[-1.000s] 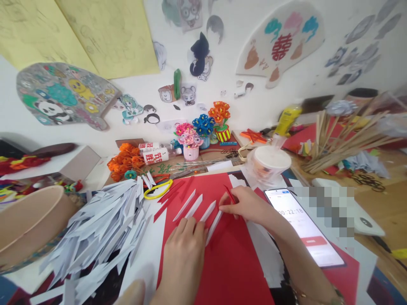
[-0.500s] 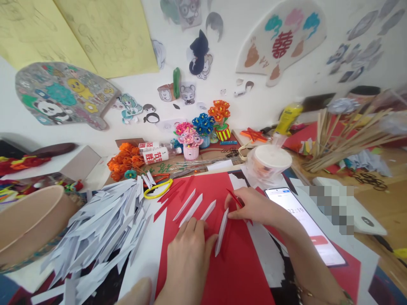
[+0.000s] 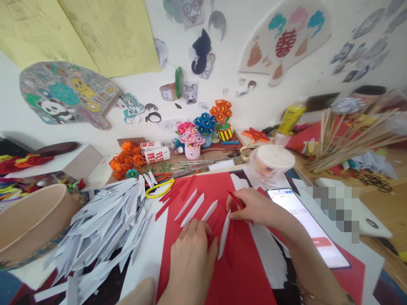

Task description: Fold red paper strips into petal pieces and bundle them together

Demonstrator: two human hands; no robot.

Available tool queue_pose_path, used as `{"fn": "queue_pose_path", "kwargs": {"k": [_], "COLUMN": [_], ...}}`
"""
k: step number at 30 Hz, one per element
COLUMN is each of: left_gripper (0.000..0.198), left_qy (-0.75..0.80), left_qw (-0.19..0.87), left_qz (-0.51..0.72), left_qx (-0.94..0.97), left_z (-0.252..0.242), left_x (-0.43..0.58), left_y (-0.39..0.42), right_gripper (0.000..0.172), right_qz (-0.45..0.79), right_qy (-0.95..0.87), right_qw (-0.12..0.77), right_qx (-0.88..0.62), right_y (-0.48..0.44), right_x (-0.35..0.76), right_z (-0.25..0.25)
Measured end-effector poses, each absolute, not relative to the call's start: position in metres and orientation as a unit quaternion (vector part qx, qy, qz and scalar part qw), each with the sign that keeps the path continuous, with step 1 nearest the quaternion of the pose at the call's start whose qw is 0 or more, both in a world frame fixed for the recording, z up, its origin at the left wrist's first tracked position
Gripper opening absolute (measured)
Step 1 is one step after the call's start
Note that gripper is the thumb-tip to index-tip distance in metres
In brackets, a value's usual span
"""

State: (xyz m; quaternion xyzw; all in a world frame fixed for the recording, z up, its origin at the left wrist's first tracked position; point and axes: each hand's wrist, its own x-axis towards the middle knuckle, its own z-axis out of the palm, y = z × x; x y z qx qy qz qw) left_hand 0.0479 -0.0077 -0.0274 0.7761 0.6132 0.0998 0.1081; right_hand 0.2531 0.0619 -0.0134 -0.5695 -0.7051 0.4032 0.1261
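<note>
The fourth white strip (image 3: 224, 235) has swung. A second ago it lay slanted in line with the three white strips (image 3: 192, 208); now it stands nearly upright on the red paper sheet (image 3: 241, 271), a little to their right and apart from them. Your right hand (image 3: 254, 207) has drifted right with it, its fingers closed on a thin red sliver (image 3: 234, 199) while a fingertip touches the strip's top end. Your left hand (image 3: 190, 254) has stayed flat, fingers spread open and pressing the sheet just beside the strip's lower end. So the row is broken and this strip is the one being repositioned. The pile of white paper strips (image 3: 95, 228) and the phone (image 3: 308, 228) lie unmoved.
</note>
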Motion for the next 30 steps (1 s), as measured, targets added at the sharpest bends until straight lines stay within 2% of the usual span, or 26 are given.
{"fn": "queue_pose_path", "kwargs": {"k": [15, 24, 30], "left_gripper": [0.015, 0.019, 0.019], "left_qy": [0.603, 0.590, 0.579], "left_qw": [-0.078, -0.111, -0.094], "left_qz": [0.124, 0.145, 0.193], "left_qx": [0.784, 0.786, 0.787], "left_z": [-0.034, -0.026, -0.025], "left_x": [0.044, 0.043, 0.035], "left_y": [-0.006, -0.006, -0.005], "right_gripper": [0.005, 0.011, 0.006], "right_qz": [0.402, 0.371, 0.372], "right_qy": [-0.697, -0.699, -0.708], "right_qw": [0.177, 0.190, 0.192], "right_qx": [-0.567, -0.581, -0.568], "right_y": [0.065, 0.069, 0.069], "right_x": [0.252, 0.251, 0.243], "right_z": [-0.012, -0.020, -0.022]}}
